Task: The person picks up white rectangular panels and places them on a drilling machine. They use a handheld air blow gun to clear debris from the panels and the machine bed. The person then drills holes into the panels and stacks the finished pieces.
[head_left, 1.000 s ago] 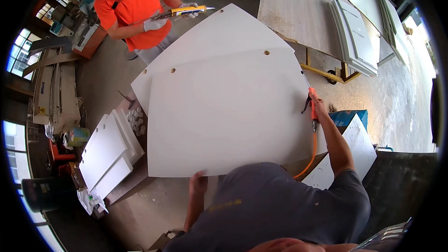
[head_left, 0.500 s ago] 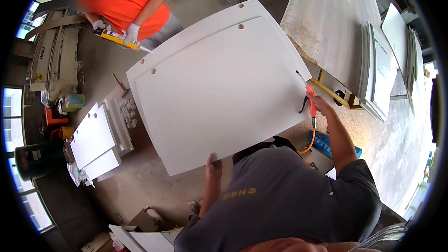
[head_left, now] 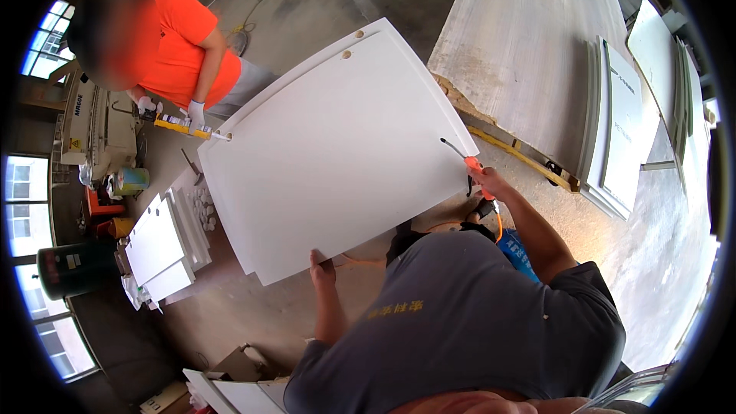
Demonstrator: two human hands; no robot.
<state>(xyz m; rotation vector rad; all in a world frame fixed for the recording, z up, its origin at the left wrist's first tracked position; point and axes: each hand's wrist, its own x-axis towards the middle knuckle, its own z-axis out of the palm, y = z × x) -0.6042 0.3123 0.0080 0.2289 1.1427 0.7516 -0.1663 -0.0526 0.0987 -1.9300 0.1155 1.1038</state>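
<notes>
I observe a large white panel [head_left: 337,153] lying flat across the middle of the view, on top of a second white panel [head_left: 230,207] whose edge shows along its left and upper sides. Two small round holes sit near the top panel's far corner.

My left hand [head_left: 322,268] rests at the near edge of the top panel, fingers laid flat and pointing onto the board, the thumb side at the rim; it presses or steadies rather than wraps, and I cannot tell whether any finger curls under the edge.

My right hand [head_left: 484,182] is closed around the handle of an orange air blow gun [head_left: 469,162], whose thin dark nozzle points at the right edge of the top panel. An orange hose [head_left: 498,222] runs down from the handle beside my forearm.

Across the panels, a second person in an orange shirt [head_left: 176,46] stands at the far left corner, a gloved hand [head_left: 196,115] holding a yellow caulking gun [head_left: 184,127] with its tip at the panel corner.

To the left, on the floor, lies a stack of smaller white boards [head_left: 161,249]. To the right stands a wide workbench [head_left: 521,54], with further white panels [head_left: 621,130] leaning near it.
</notes>
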